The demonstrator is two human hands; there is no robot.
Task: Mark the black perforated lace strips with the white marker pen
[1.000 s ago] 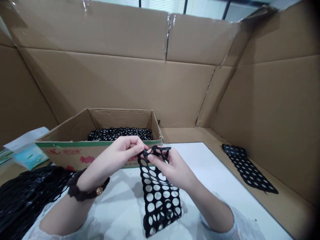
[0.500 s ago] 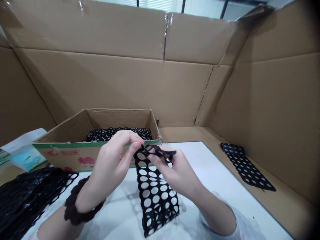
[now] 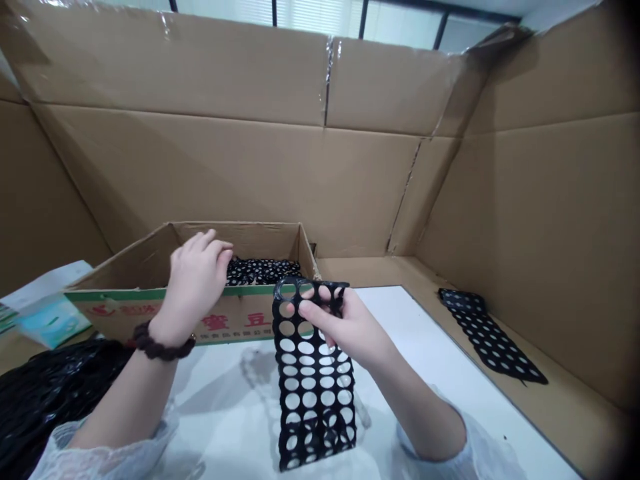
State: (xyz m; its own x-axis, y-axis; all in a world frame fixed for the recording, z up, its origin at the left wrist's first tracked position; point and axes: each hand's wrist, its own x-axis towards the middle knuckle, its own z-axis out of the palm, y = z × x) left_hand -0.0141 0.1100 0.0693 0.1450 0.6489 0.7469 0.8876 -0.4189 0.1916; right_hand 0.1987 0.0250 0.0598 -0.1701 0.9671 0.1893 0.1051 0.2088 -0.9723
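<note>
A black lace-like strip with rows of round holes [image 3: 293, 401] hangs down in front of me, its lower end near the white tabletop. My right hand [image 3: 345, 323] pinches its top edge between thumb and fingers. Raised before the open cardboard box [image 3: 235, 317], my left hand [image 3: 197, 273] is apart from the strip. Its thumb and forefinger come together in a pinch, and whatever may be between them is too small to make out. Inside the box lie black dotted pieces [image 3: 265, 272], partly hidden by its front wall and my left hand.
To the left lies a heap of shiny black material [image 3: 55, 387]. Behind it is a pale blue-green packet [image 3: 53, 323] with white paper. Another black holed strip [image 3: 495, 340] rests on the cardboard at right. Tall cardboard walls [image 3: 225, 173] enclose the white table [image 3: 395, 333].
My left hand has let go of the strip's top edge and moved left and up toward the box. The strip's top has opened out flatter, still in my right hand.
</note>
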